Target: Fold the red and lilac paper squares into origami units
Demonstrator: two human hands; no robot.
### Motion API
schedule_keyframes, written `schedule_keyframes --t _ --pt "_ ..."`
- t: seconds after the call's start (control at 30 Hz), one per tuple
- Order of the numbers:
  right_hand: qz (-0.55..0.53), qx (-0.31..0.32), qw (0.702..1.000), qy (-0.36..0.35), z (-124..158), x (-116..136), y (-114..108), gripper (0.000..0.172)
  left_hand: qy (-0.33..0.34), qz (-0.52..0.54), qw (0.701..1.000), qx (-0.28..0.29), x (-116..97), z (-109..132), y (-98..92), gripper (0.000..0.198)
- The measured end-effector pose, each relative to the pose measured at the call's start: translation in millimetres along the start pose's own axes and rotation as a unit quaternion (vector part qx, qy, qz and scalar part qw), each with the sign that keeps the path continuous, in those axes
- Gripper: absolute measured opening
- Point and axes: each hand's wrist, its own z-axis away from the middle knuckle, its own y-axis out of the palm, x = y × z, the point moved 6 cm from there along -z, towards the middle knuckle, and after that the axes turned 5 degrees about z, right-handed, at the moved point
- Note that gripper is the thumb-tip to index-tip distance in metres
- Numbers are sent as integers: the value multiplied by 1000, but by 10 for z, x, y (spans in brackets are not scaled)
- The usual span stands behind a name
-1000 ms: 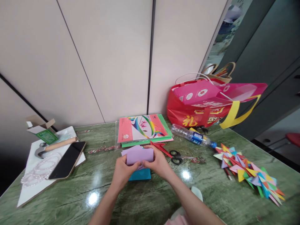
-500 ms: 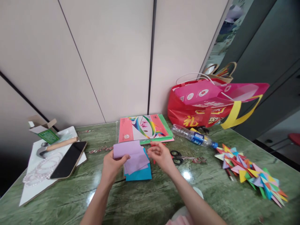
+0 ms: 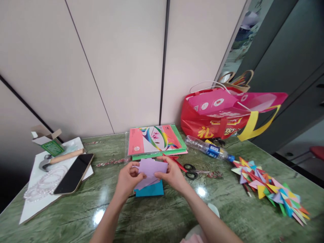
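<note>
At far left, the green box (image 3: 52,147) stands by the far edge of a white board (image 3: 29,211), where a hammer (image 3: 64,157) and beads (image 3: 47,184) lie, with a phone (image 3: 74,174) across its right side. A stretch of green tabletop (image 3: 83,209) separates that board from the left hand (image 3: 128,180), whose thumb and fingers pinch the left edge of the purple paper (image 3: 152,169). The sheet is held in the middle, above blue paper (image 3: 150,190) and just nearer than the paper packet (image 3: 155,140). The right hand (image 3: 173,173) grips its right edge, thumb on the face (elbow room is tighter here, with the scissors (image 3: 191,171) just beyond the wrist). Farther right, a bottle (image 3: 212,150) lies before the red bag (image 3: 193,118), its cap near the folded-paper chain (image 3: 272,189) slanting along the right table edge.
</note>
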Motion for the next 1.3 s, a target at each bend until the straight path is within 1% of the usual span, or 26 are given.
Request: schedule_keyframes --t 0.07,0.2,0.27,0.33,0.4,0.53,0.63,0.73,0.9,1.1,1.17,1.3 --pt "9 -13 1000 -3 -14 -5 -32 52 15 4 1000 -13 -38 -24 -121 27" --pt "19 -35 999 -3 -39 -46 -91 51 34 14 995 -92 -65 -65 -393 28" --pt "18 -36 999 -7 -43 -57 -98 51 30 45 992 -111 -46 -77 -442 28" --pt "25 -35 999 -17 -41 -54 -93 50 14 70 993 -98 -9 -85 -398 29" --pt "36 -30 999 -23 -36 -50 -76 49 -18 78 995 -63 43 -82 -294 32" --pt "38 4 999 -21 -28 -55 -22 46 -85 76 993 7 130 -43 -92 36" --pt "58 3 998 -38 -29 -27 -23 42 -103 82 991 36 134 -16 -19 36" --pt "81 -5 995 -59 -23 18 -38 40 -109 103 988 39 122 -4 4 37" --pt "96 -11 991 -94 4 91 -48 41 -123 135 982 42 156 -3 25 39" --pt "129 -15 979 -159 24 179 -37 48 -133 148 979 51 181 -2 40 35" --pt "135 -11 977 -167 32 198 -27 44 -137 158 977 50 167 5 46 34" --pt "135 -5 978 -160 49 211 -14 32 -142 173 973 48 144 13 53 31"
